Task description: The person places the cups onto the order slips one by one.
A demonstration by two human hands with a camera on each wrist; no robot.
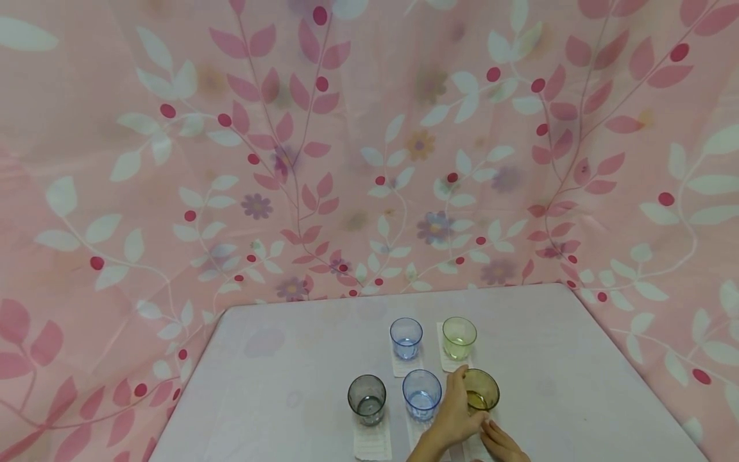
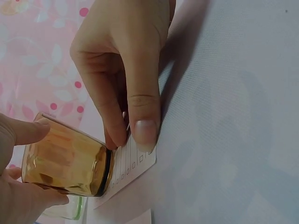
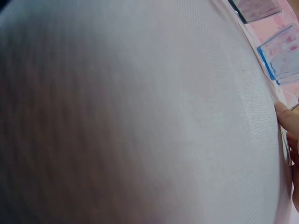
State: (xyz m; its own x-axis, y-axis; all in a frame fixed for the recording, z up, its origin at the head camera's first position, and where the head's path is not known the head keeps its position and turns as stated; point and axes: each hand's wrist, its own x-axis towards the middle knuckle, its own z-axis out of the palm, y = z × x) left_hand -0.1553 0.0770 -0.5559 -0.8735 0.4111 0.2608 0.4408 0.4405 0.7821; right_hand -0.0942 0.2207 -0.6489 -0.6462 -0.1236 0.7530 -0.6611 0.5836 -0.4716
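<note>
My left hand grips an amber drinking glass by its side, with the fingers on one wall and the thumb on the other. In the left wrist view the glass tilts, its base against a lined paper slip. Thumb and fingers of my right hand pinch that slip close to the base; the left wrist view gives the clearest sight of this hand. Only some of its fingers show at the edge of the right wrist view.
Left of the amber glass stand a blue glass and a dark grey glass. Behind are another blue glass and a pale green glass. Paper slips lie under them on the white-covered table. A pink floral curtain hangs behind.
</note>
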